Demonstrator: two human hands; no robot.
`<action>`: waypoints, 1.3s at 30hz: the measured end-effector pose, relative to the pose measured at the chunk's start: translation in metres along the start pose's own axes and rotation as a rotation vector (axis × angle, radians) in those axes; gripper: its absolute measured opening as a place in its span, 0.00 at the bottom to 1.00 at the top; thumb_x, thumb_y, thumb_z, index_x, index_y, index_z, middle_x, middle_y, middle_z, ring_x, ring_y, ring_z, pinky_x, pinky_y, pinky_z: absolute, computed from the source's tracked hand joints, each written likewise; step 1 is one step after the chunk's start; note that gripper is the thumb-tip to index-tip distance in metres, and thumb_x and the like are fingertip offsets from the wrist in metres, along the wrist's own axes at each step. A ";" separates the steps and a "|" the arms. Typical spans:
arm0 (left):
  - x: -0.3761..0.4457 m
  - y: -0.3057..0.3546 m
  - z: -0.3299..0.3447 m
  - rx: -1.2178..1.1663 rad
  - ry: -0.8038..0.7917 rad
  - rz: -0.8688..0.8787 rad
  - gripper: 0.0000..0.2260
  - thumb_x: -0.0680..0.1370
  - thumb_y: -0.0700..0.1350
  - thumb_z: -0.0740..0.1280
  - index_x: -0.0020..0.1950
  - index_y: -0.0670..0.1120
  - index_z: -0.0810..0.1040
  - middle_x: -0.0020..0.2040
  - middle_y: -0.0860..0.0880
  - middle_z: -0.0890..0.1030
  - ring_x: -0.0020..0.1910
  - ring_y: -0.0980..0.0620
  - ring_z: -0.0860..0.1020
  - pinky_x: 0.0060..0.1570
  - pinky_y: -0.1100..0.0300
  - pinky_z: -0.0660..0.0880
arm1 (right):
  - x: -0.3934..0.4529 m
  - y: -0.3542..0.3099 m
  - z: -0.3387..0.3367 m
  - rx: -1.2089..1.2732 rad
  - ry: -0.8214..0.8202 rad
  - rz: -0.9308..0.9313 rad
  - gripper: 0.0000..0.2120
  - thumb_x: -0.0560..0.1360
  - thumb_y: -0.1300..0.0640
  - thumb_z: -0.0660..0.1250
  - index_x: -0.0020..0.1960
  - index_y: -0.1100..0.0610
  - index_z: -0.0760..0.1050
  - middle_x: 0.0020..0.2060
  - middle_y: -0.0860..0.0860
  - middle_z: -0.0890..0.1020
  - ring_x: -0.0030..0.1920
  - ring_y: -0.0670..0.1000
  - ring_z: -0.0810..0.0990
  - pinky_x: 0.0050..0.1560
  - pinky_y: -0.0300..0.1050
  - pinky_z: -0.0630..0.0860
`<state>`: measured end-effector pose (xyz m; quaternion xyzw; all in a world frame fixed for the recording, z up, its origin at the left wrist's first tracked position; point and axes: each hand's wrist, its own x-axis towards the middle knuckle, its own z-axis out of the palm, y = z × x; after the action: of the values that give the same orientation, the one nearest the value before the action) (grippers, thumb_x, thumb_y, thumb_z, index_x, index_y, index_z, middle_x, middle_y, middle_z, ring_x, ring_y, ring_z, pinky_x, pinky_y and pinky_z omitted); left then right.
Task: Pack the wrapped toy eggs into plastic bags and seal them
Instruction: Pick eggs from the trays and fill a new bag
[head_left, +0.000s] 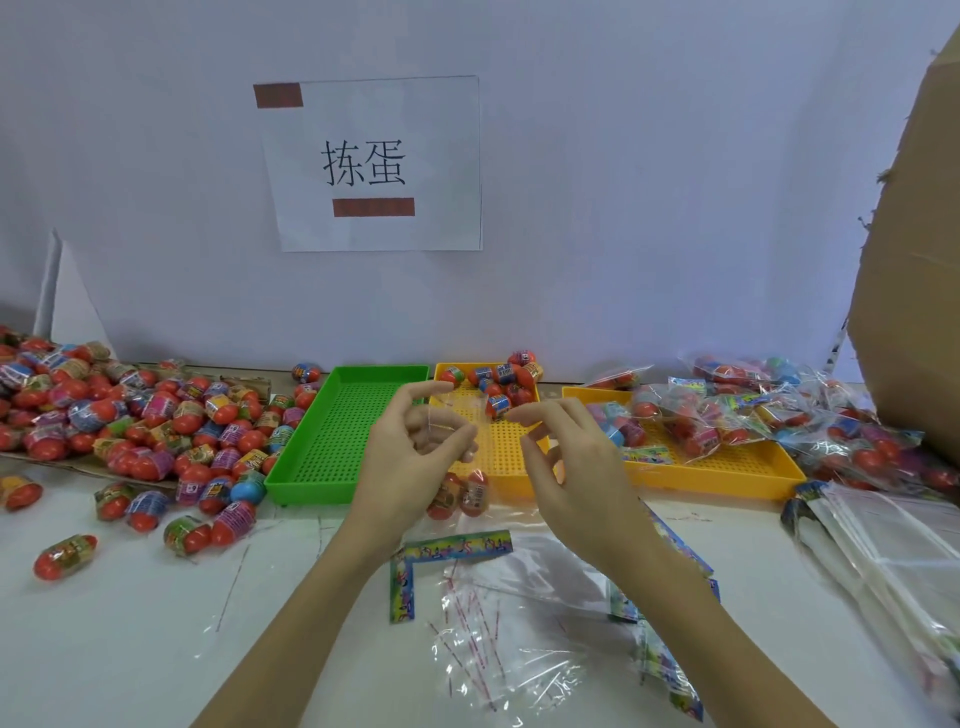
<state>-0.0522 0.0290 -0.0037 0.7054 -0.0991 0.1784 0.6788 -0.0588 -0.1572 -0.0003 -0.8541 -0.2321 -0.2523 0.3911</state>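
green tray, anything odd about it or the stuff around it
The green tray holds nothing, while loose wrapped eggs have spilled off the cardboard on its left, onto the table. Torn red-striped sealing strips lie scattered on the table nearer the person. Both hands, left and right, hold a clear bag containing eggs.

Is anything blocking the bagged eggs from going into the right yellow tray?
Nothing visible blocks the way. The clear bag with eggs hangs between the left hand and right hand. The right yellow tray already holds sealed bags but shows bare floor in front.
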 end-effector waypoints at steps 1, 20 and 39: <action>0.002 0.000 -0.002 -0.001 0.013 0.001 0.19 0.77 0.37 0.76 0.66 0.47 0.76 0.46 0.46 0.87 0.41 0.47 0.87 0.44 0.62 0.82 | -0.001 0.001 0.002 -0.002 -0.004 0.014 0.11 0.83 0.62 0.63 0.62 0.53 0.79 0.57 0.46 0.76 0.49 0.42 0.78 0.47 0.33 0.75; 0.005 -0.012 -0.017 -0.056 -0.060 -0.071 0.31 0.76 0.35 0.77 0.73 0.54 0.69 0.53 0.42 0.85 0.49 0.44 0.87 0.52 0.52 0.85 | 0.079 0.043 0.052 -0.371 -0.436 0.174 0.31 0.79 0.72 0.62 0.78 0.50 0.67 0.80 0.49 0.65 0.79 0.54 0.62 0.76 0.50 0.67; 0.002 -0.001 -0.012 -0.018 -0.057 -0.106 0.17 0.79 0.49 0.75 0.65 0.50 0.74 0.55 0.52 0.86 0.51 0.52 0.87 0.53 0.53 0.84 | 0.020 0.000 0.019 0.570 0.213 0.358 0.14 0.78 0.56 0.73 0.64 0.52 0.81 0.53 0.43 0.86 0.55 0.42 0.84 0.55 0.37 0.81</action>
<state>-0.0509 0.0416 -0.0038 0.7084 -0.0823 0.1213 0.6904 -0.0387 -0.1383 0.0005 -0.7068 -0.0977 -0.1925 0.6737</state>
